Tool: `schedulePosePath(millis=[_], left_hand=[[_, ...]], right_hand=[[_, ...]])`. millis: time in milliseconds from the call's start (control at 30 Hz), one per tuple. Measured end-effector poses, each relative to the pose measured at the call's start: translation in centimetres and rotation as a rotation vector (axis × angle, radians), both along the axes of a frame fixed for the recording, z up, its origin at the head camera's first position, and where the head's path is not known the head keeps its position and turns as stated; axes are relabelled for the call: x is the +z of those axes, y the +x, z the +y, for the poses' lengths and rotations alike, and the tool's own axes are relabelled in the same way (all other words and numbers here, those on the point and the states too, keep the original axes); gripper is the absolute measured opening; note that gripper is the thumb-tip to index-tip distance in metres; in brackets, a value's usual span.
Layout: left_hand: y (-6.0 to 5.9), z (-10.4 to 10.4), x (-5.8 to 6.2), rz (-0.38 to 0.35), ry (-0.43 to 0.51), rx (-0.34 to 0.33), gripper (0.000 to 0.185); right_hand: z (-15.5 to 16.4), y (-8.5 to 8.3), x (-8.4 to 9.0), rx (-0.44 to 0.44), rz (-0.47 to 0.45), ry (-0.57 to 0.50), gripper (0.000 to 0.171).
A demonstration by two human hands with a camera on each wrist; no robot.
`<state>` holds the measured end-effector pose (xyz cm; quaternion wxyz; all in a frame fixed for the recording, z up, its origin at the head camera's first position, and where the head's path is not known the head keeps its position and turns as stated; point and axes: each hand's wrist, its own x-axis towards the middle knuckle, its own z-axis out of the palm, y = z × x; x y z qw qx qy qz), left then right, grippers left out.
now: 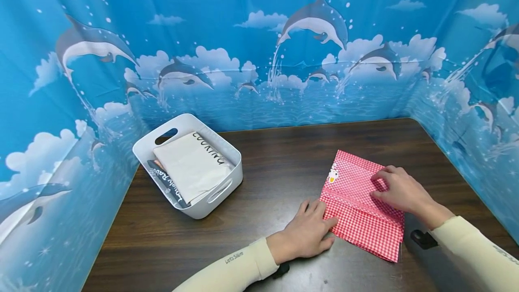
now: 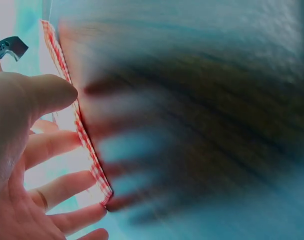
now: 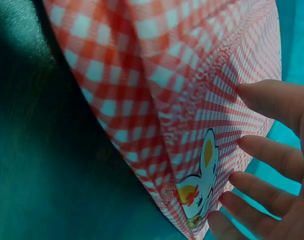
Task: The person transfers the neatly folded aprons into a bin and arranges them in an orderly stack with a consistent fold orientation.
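A folded red-and-white checked cloth lies on the right part of the table, with a white rabbit print near its far left edge. My left hand is at the cloth's near left edge. In the left wrist view its fingers are spread, fingertips right at the checked edge. Over the right side of the cloth is my right hand. Its fingers are spread and lightly bent, the tips at the fabric, pinching nothing.
To the left on the dark wood table stands a white plastic basket. A folded cream cloth with black lettering and a dark printed cloth lie inside. A dolphin-print curtain rises behind and beside the table.
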<state>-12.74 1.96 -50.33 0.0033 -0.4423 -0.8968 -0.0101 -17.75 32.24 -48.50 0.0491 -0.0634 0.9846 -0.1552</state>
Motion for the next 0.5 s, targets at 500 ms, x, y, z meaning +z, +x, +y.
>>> schedulePosePath(millis=[500], left_hand=[[-1.7, 0.1, 0.0, 0.145, 0.188, 0.150, 0.016]], right_hand=[[-2.0, -0.8, -1.6, 0.092, 0.065, -0.081, 0.054]])
